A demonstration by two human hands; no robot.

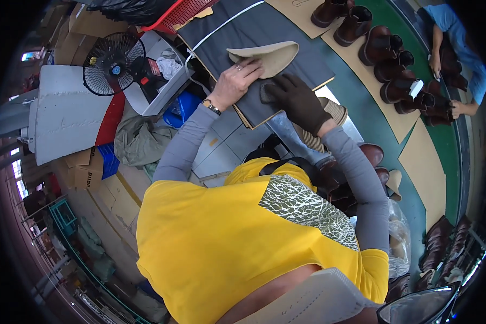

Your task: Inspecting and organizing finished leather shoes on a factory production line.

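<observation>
My bare left hand [235, 83], with a watch at the wrist, pinches the near edge of a beige insole [279, 56]. The insole is curved and lifted a little off the dark-covered board [221, 40]. On my right hand [299, 102] is a dark brown glove. Its fingers close on a small dark grey pad [265, 92], just below the insole. Part of the pad is hidden by the glove. A stack of beige insoles [336, 112] sits beside my right wrist, partly covered by the hand and forearm.
Brown boots [380, 46] line the green table on cardboard at the right. Across from them, a co-worker [461, 48] handles boots. A black fan [115, 63] and a grey bin [156, 97] stand at the left. More brown shoes [371, 154] lie by my right arm.
</observation>
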